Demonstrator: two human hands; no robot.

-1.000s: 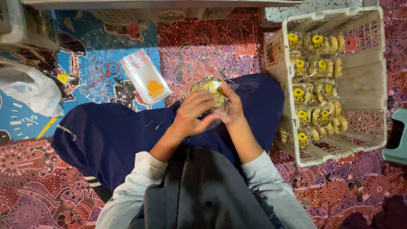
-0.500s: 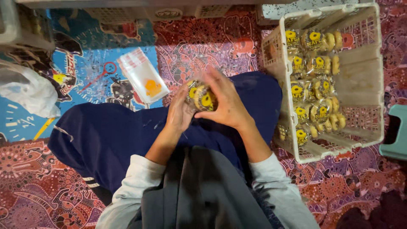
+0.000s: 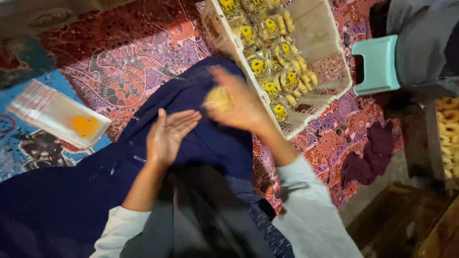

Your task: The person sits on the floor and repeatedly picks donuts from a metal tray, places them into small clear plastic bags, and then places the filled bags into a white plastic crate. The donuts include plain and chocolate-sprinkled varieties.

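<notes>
My right hand (image 3: 239,102) holds a small clear packet of yellow cookies (image 3: 217,99) above my dark blue lap cloth (image 3: 191,143), close to the near rim of a white plastic crate (image 3: 334,71). The hand is blurred by motion. Several packed cookie bags with yellow labels (image 3: 277,71) lie inside the crate. My left hand (image 3: 167,134) is flat and open over the lap cloth, holding nothing, a little left of the packet.
A stack of clear empty bags (image 3: 57,117) with an orange spot lies at the left on the patterned mat. A small teal stool (image 3: 377,64) stands right of the crate, beside another person in grey. A tray of loose cookies (image 3: 447,138) sits at the far right.
Both hands held the packet together over my lap; now the left hand has let go and opened, and the right hand carries the packet toward the crate. The view has swung right.
</notes>
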